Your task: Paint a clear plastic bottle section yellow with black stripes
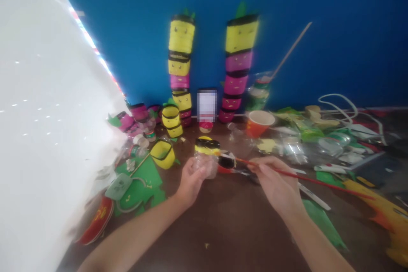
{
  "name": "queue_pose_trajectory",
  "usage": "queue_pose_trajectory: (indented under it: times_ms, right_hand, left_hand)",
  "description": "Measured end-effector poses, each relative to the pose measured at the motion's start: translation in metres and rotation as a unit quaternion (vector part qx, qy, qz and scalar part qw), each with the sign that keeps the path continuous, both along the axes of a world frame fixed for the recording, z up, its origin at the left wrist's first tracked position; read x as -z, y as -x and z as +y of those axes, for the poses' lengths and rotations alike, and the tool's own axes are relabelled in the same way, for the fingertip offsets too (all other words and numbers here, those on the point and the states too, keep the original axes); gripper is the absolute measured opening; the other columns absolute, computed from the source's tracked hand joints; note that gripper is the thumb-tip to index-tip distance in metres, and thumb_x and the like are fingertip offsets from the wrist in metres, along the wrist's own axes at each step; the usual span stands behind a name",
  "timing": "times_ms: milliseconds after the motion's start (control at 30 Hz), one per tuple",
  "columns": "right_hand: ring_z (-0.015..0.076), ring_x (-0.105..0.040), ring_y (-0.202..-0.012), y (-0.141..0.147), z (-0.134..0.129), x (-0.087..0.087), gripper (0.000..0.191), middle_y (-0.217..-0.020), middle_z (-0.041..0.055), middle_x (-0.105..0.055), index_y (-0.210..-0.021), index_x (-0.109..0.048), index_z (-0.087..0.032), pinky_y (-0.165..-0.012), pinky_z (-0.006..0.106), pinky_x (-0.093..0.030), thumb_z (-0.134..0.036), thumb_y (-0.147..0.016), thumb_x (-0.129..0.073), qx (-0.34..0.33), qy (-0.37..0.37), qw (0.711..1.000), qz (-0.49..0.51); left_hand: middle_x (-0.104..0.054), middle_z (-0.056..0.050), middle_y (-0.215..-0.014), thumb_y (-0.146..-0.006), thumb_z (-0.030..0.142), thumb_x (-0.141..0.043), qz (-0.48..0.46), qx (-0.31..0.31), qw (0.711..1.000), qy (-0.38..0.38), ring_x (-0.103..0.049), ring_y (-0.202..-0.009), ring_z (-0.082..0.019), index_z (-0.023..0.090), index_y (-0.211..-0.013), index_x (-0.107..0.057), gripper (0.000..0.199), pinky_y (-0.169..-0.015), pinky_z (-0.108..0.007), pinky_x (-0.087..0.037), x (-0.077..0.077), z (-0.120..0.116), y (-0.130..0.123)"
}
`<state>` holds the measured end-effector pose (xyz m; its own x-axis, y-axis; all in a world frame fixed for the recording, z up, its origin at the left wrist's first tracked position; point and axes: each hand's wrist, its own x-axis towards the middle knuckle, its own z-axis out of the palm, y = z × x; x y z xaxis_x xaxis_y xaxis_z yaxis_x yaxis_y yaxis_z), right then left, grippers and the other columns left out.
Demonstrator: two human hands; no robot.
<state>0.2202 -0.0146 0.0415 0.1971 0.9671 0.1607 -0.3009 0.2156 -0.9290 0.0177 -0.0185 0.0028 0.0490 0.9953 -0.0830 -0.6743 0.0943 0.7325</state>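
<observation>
My left hand is closed round a clear plastic bottle piece, its far end coloured yellow and black. My right hand pinches a long red paintbrush. The brush tip points left and reaches the bottle piece or lies just in front of it; blur hides which. Beside the bottle piece sits a small pot of black paint with a red side. A yellow cup with a black rim stands left of my left hand.
Two tall stacks of yellow and pink painted cups, a left stack and a right stack, stand against the blue wall. An orange paper cup, plastic bottles and scraps crowd the right. Green sheets lie left.
</observation>
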Motion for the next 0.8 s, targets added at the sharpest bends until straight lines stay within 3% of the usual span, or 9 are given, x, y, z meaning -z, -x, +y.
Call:
queue_pose_trajectory:
  times_ms: [167, 367, 533, 800]
  right_hand:
    - [0.014, -0.066, -0.059, -0.001, 0.002, -0.001, 0.018, -0.063, -0.0003, -0.069, -0.062, -0.07, -0.024, -0.062, 0.028, -0.056, -0.039, -0.063, -0.081, 0.03, -0.003, 0.999, 0.015]
    - [0.0155, -0.066, -0.056, 0.011, -0.002, -0.004, 0.028, -0.058, 0.0005, -0.068, -0.057, -0.067, -0.024, -0.062, 0.03, -0.057, -0.045, -0.055, -0.086, 0.042, 0.06, 0.996, 0.042]
    - [0.0173, -0.067, -0.059, 0.016, -0.002, -0.001, 0.034, -0.06, 0.0021, -0.07, -0.057, -0.066, -0.024, -0.064, 0.031, -0.057, -0.05, -0.051, -0.086, 0.062, 0.091, 0.994, 0.026]
    - [0.0161, -0.067, -0.057, 0.011, 0.004, 0.007, 0.03, -0.06, 0.0011, -0.07, -0.062, -0.067, -0.022, -0.063, 0.03, -0.057, -0.046, -0.057, -0.085, 0.083, 0.058, 0.994, 0.037]
  left_hand:
    - [-0.07, -0.013, -0.109, -0.061, 0.032, -0.083, 0.009, -0.011, 1.0, 0.012, -0.061, -0.114, -0.029, 0.016, -0.095, -0.066, 0.042, -0.103, -0.043, -0.04, -0.007, -0.001, 0.0]
    - [-0.072, -0.008, -0.095, -0.054, 0.032, -0.087, 0.035, -0.018, 0.999, 0.013, -0.066, -0.096, -0.022, 0.017, -0.087, -0.064, 0.043, -0.096, -0.039, -0.045, -0.008, -0.001, -0.001]
    - [-0.072, -0.006, -0.092, -0.054, 0.032, -0.087, 0.032, -0.014, 0.999, 0.017, -0.066, -0.093, -0.02, 0.017, -0.086, -0.062, 0.043, -0.093, -0.037, -0.045, -0.008, -0.001, 0.0]
    - [-0.072, -0.006, -0.091, -0.055, 0.032, -0.086, 0.034, -0.016, 0.999, 0.027, -0.066, -0.092, -0.02, 0.017, -0.085, -0.062, 0.042, -0.094, -0.036, -0.044, -0.009, -0.003, 0.0]
